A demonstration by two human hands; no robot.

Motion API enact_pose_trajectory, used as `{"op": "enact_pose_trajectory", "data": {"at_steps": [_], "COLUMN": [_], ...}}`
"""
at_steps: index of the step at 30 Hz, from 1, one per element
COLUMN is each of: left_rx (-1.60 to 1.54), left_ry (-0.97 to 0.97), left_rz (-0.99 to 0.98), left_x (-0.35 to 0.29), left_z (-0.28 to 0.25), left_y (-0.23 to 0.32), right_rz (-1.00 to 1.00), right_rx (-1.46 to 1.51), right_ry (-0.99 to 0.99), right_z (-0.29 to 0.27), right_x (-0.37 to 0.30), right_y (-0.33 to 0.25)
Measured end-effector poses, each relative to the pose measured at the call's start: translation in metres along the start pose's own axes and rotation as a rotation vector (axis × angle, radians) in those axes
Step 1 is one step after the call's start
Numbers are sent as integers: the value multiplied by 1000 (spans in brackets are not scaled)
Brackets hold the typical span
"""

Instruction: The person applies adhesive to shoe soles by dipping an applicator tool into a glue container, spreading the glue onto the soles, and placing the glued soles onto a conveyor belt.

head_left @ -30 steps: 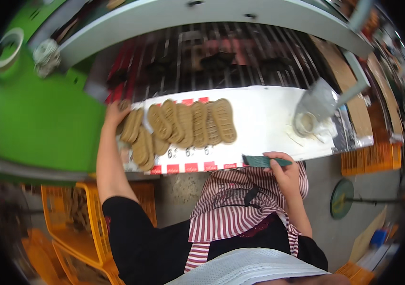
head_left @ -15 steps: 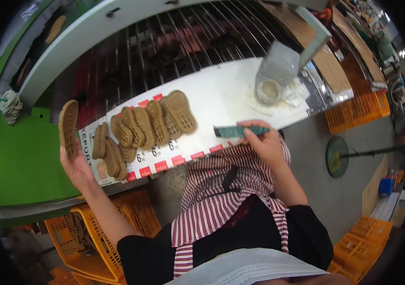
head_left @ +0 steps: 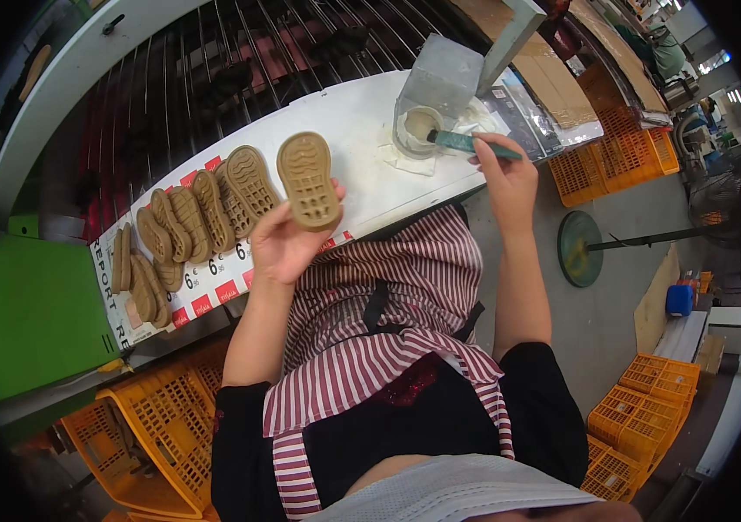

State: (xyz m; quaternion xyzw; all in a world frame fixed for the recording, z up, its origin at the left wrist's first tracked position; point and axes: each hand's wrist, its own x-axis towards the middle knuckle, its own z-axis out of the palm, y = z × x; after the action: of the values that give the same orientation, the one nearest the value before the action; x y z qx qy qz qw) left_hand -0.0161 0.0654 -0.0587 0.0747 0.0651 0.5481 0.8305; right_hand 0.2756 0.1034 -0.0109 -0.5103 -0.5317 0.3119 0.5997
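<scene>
Sole [head_left: 309,179] held tread-up in my left hand [head_left: 288,244], fingers closed round it, uncoated (as far as I can tell), while my right hand [head_left: 507,174] at two o'clock grips a brush [head_left: 473,144] dipped in the glue pot [head_left: 418,130]; a row of soles [head_left: 188,222] waits on the tabletop [head_left: 362,148].

A white card sheet [head_left: 205,291] with red squares and dark print along its edge lies on the bench at nine o'clock. A printed packet [head_left: 523,109] lies at one o'clock.
</scene>
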Motion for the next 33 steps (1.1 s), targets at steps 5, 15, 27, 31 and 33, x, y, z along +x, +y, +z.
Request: {"op": "enact_pose_trajectory", "data": {"at_steps": [5,15,27,31,33], "left_rx": [121,567,1069,1171,1186], "left_ry": [39,18,46,75,90], "left_rz": [21,55,272,438,498], "left_x": [3,-2,26,37,38], "left_z": [-1,0,11,-2,-8], "left_y": [-26,-17,-9,-19,-22], "right_rz": [-63,11,102,25,8], "right_rx": [-222,-319,-373,-318,-279], "right_ry": [-8,-151,-127,-57,-28], "right_z": [4,14,3,8,9], "right_x": [26,41,19,3,-5], "right_y": [33,43,18,17,19]}}
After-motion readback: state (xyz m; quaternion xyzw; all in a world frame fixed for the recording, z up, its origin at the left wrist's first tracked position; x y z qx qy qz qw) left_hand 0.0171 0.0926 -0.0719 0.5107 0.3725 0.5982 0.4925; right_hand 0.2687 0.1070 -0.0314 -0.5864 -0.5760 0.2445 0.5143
